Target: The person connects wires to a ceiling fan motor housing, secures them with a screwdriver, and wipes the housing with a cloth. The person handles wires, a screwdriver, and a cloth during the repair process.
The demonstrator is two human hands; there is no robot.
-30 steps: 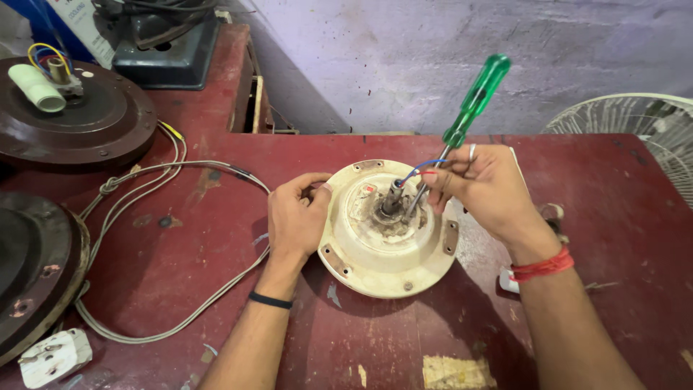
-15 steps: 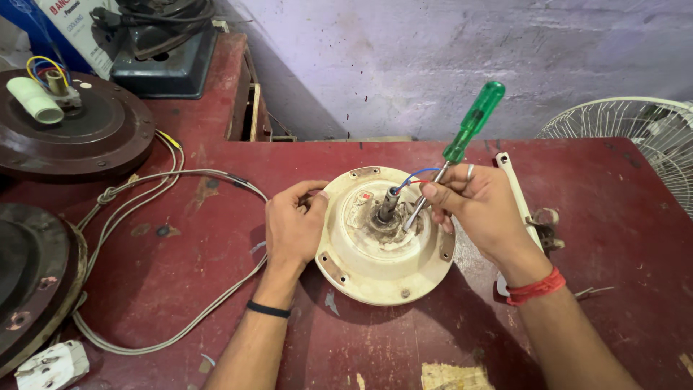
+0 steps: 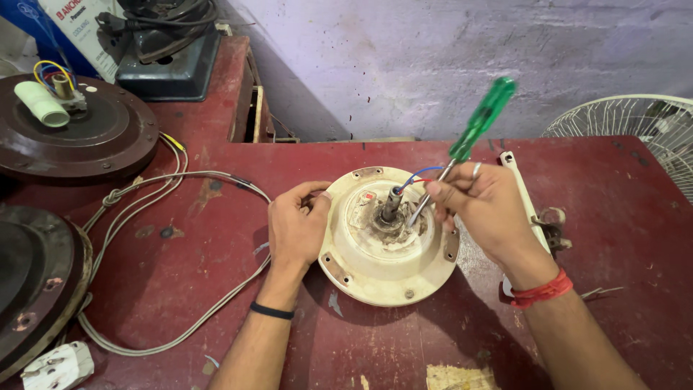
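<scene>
A cream round fan motor housing (image 3: 386, 271) lies on the red table (image 3: 216, 217), with a metal shaft (image 3: 390, 204) and blue and red wires at its middle. My left hand (image 3: 297, 225) grips the housing's left rim. My right hand (image 3: 482, 209) holds a green-handled screwdriver (image 3: 473, 126), tilted, its metal tip down beside the shaft inside the housing.
Two dark brown fan motors sit at the left, one at the back (image 3: 79, 133) and one at the front (image 3: 32, 282). A grey cable (image 3: 173, 238) loops over the table to a white plug (image 3: 58, 367). A white fan grille (image 3: 635, 126) stands at the right. A white fan blade arm (image 3: 523, 195) lies behind my right hand.
The view has shifted slightly. My right hand and the screwdriver have moved a little down and left at the shaft. The left hand stays on the rim.
</scene>
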